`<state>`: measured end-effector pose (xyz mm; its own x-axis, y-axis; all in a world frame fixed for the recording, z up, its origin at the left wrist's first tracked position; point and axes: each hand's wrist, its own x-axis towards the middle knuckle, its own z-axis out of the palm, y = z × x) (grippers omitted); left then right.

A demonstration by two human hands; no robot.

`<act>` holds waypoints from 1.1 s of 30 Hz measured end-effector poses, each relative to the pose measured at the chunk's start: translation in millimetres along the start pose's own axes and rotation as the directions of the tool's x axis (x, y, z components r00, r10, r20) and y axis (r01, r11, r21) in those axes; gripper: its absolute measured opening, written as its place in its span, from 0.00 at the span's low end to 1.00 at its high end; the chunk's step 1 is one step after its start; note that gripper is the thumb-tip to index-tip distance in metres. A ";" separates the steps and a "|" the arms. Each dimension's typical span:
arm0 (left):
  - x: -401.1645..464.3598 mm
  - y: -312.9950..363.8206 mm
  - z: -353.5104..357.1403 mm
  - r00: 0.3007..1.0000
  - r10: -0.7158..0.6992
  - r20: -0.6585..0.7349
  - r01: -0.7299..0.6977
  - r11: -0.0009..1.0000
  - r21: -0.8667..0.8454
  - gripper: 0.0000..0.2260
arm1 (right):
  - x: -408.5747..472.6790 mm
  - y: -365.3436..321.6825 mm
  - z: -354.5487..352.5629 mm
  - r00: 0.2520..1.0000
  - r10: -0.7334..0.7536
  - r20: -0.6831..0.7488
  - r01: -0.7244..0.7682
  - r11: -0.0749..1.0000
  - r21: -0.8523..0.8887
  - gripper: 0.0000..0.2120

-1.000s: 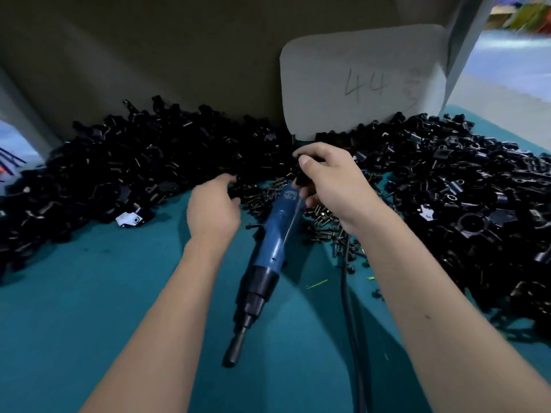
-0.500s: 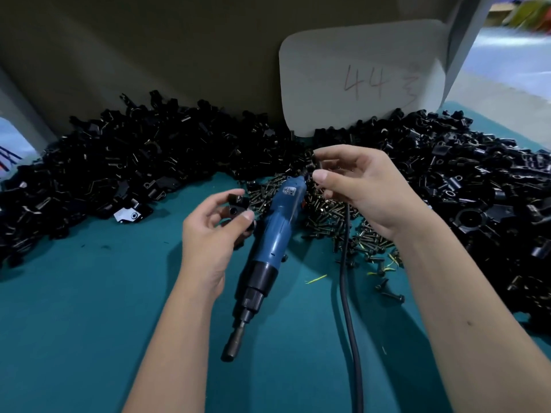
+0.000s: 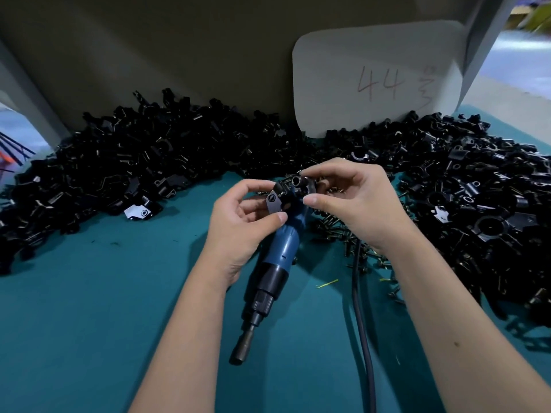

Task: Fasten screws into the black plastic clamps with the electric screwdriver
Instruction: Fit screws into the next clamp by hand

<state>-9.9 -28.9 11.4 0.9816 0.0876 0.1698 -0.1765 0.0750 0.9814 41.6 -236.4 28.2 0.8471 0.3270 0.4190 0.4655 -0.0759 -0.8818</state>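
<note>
My left hand [image 3: 241,222] and my right hand [image 3: 354,204] met above the teal counter [image 3: 89,308], both closed on one small black plastic clamp [image 3: 287,193]. My left thumb and fingers [image 3: 280,216] pinched its flat, angled tab from the left; the right thumb and forefinger curled round its ring-shaped end. Whether a screw sat between my right fingertips, I could not tell: that spot was hidden behind the clamp and my knuckles.

Under my hands lay the blue-bodied electric screwdriver with its black collar and dark metal bit [image 3: 268,281], flat on the counter, bit end pointing towards me. Its upper end vanished beneath the clamp and my palms. Its black power cable [image 3: 362,323] ran along my right forearm and off the bottom edge of the view.

A scatter of small dark screws [image 3: 351,242] lay just beside the driver, partly covered by my right wrist, too small to count. To the left, a long heap of black plastic clamps [image 3: 134,165] stretched to the frame edge; to the right, another heap of black clamps [image 3: 477,198] was cut off at the border. Single pieces blurred into one mass.

Behind stood a pale rounded card marked "44" [image 3: 378,79], followed by a scrawl I could not read, leaning against a dull grey back panel [image 3: 179,49].
</note>
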 end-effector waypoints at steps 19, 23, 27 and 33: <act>0.1 0.5 31.8 0.998 0.057 -0.008 -0.057 0.947 -0.317 0.11 | -0.3 -3.1 -7.2 0.997 0.004 0.081 -0.022 0.975 0.220 0.14; 1.2 2.0 32.7 0.999 0.053 -0.002 -0.050 0.941 -0.334 0.10 | -0.8 -5.8 -6.5 0.998 0.001 0.059 -0.012 0.981 0.192 0.12; 2.1 1.7 31.5 1.000 0.007 -0.023 -0.015 0.943 -0.331 0.12 | 0.6 -6.2 -3.4 0.999 0.031 0.019 -0.033 0.992 0.119 0.13; 2.0 6.4 30.5 0.994 -0.026 -0.109 -0.011 0.946 -0.325 0.12 | -2.3 -15.1 -11.8 0.991 0.131 0.040 -0.127 0.988 -0.091 0.13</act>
<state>-6.9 -58.5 20.7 0.9720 0.1934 0.1333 -0.2012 0.3926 0.8974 35.6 -247.1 43.1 0.8897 0.3517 0.2910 0.3757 -0.2020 -0.9045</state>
